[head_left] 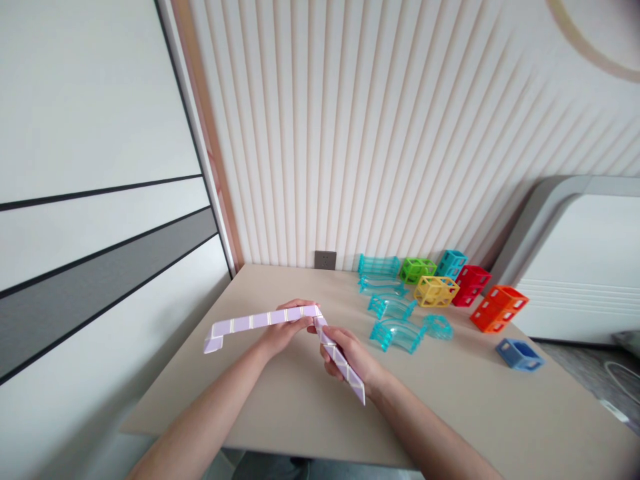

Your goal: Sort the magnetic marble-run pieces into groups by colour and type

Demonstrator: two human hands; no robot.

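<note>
A lilac and white twisting snake puzzle [250,323] is held above the table in front of me. It is bent near its middle, with one long arm running left to a short hooked end and the other slanting down to the right. My left hand [286,332] is closed on it just left of the bend, with part of the fingers behind it. My right hand [356,359] wraps round the slanting arm, thumb on top.
Clear teal track pieces [397,333] lie right of my hands. Behind them stand yellow [436,291], green [416,270], red [471,285] and orange open-frame blocks [499,309]. A blue block [520,355] is near the table's [280,420] right edge. A ribbed wall [300,133] borders the back.
</note>
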